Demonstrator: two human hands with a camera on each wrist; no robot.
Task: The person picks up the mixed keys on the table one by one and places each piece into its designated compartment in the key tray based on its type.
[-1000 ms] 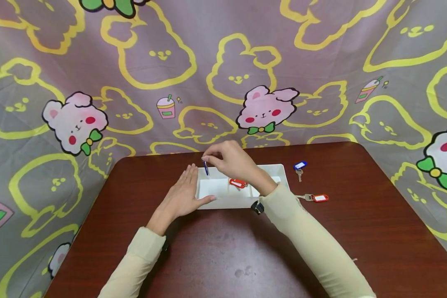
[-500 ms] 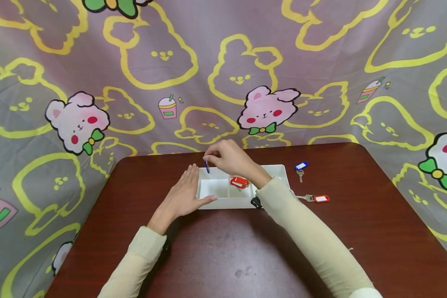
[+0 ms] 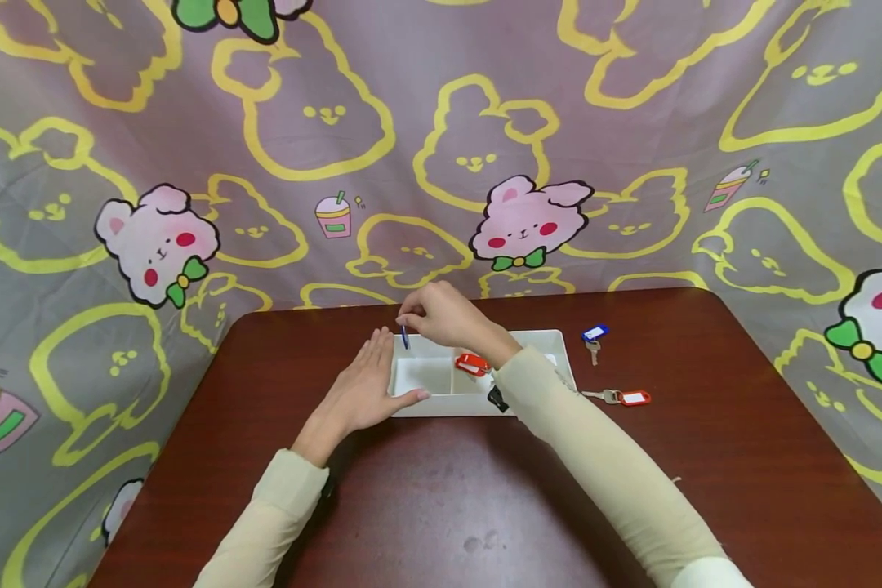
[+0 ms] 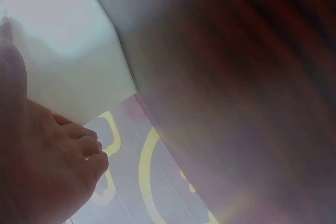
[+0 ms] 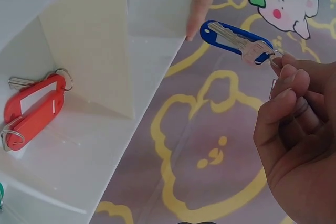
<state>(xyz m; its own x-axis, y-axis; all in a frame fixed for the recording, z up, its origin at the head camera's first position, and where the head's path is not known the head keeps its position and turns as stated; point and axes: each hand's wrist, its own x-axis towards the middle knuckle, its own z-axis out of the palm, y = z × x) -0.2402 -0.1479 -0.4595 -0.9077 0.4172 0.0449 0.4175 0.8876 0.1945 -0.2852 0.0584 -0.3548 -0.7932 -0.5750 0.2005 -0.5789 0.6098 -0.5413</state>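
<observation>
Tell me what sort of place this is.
Probably a tabletop workstation, perhaps an improvised booth: cartoon-print fabric hangs behind and along both sides of a dark reddish-brown table, on which stands a white compartment tray.

At the right fingers (image 5: 286,85) I see a silvery metal key (image 5: 253,52) with a smooth blue oval plastic tag (image 5: 223,46). The left fingers (image 3: 371,355) touch a smooth white rectangular plastic tray (image 3: 459,406). Below both I see a glossy red-brown wood-grain worktop (image 3: 426,498); beyond them, a creased matt grey-lilac printed cloth (image 3: 404,155).
</observation>
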